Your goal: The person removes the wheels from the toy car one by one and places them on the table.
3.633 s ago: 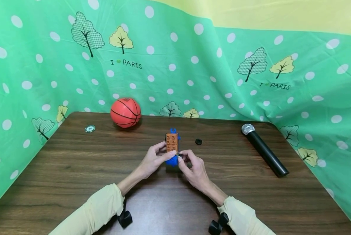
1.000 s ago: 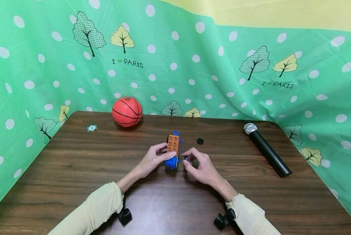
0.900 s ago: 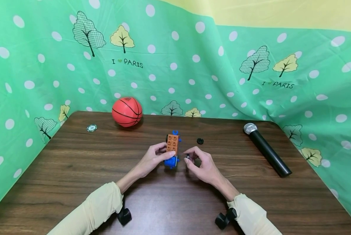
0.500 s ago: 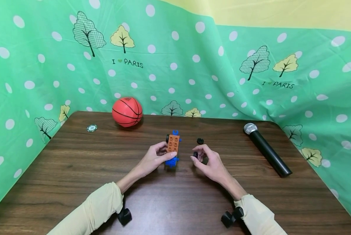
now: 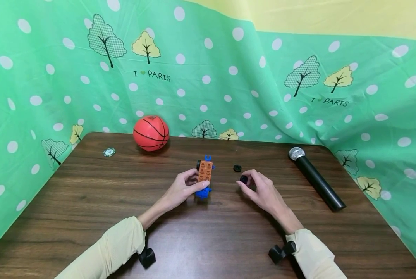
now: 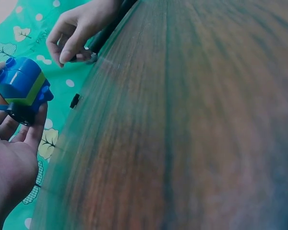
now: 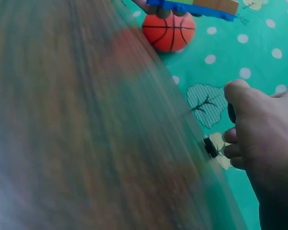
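My left hand (image 5: 178,192) grips a toy vehicle (image 5: 205,170) of orange and blue building blocks, its thumb across the orange studs. A black wheel (image 5: 198,164) sits on the vehicle's left side, while bare blue axle stubs show on the right. In the left wrist view, the blue end of the toy vehicle (image 6: 24,79) rests in the left hand (image 6: 14,165). My right hand (image 5: 263,193) pinches another black wheel (image 5: 243,179) between thumb and fingers, apart from the vehicle. Just beyond that hand, a loose black wheel (image 5: 237,168) lies on the table.
On the wooden table (image 5: 89,193), a red basketball (image 5: 151,133) stands at the back left beside a poker chip (image 5: 109,152). A black microphone (image 5: 316,178) lies to the right. A green dotted cloth (image 5: 222,85) hangs behind the table.
The right hand was at the vehicle's right side 3.6 s ago. It has drawn away to the right with the wheel. The left hand still holds the vehicle in about the same place.
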Action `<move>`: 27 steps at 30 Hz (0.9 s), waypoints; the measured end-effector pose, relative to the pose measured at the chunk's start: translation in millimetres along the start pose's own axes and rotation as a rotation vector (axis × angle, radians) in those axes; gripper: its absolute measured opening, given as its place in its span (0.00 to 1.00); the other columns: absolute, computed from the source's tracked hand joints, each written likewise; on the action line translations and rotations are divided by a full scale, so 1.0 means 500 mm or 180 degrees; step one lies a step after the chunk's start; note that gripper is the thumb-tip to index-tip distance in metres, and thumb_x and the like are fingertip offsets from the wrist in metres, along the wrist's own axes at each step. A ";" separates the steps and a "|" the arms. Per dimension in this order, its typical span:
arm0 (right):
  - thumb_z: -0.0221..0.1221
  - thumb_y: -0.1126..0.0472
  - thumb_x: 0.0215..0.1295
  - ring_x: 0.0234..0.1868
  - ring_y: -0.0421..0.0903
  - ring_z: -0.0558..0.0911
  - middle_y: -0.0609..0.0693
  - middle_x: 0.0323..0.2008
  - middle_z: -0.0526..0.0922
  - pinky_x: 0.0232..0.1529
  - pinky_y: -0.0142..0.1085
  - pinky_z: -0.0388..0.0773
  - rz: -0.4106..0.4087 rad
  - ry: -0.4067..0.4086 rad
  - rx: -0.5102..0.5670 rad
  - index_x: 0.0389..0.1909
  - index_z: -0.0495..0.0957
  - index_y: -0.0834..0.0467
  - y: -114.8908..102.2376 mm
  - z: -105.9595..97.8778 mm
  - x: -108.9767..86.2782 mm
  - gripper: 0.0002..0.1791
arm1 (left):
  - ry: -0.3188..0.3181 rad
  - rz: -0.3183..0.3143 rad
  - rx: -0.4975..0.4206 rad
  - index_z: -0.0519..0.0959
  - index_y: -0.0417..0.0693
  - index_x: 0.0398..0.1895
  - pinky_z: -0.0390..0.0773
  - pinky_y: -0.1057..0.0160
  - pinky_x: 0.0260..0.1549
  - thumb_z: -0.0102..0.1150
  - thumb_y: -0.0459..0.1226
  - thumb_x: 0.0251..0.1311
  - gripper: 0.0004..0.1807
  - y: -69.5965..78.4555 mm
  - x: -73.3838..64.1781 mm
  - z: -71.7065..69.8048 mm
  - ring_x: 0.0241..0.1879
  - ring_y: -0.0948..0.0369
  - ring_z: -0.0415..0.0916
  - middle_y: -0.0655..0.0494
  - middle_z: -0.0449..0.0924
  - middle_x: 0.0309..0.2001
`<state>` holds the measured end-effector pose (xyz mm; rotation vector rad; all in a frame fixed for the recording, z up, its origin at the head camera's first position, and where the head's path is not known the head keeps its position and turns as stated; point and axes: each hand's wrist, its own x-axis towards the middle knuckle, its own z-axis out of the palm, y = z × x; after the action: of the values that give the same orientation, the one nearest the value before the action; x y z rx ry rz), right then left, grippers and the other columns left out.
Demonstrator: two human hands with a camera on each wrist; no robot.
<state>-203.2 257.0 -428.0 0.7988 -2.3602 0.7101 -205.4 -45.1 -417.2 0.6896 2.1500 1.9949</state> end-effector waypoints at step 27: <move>0.70 0.61 0.66 0.32 0.45 0.78 0.50 0.33 0.78 0.33 0.43 0.78 0.0362 -0.0098 -0.0383 0.47 0.82 0.60 0.082 0.004 0.024 0.12 | 0.0008 -0.0114 -0.0046 0.78 0.37 0.55 0.79 0.57 0.52 0.64 0.40 0.69 0.18 -0.004 -0.004 -0.005 0.47 0.55 0.81 0.48 0.83 0.46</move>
<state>-239.1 279.2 -433.9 0.6325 -2.4658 0.5984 -204.9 -48.2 -419.0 0.6422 2.1317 1.9922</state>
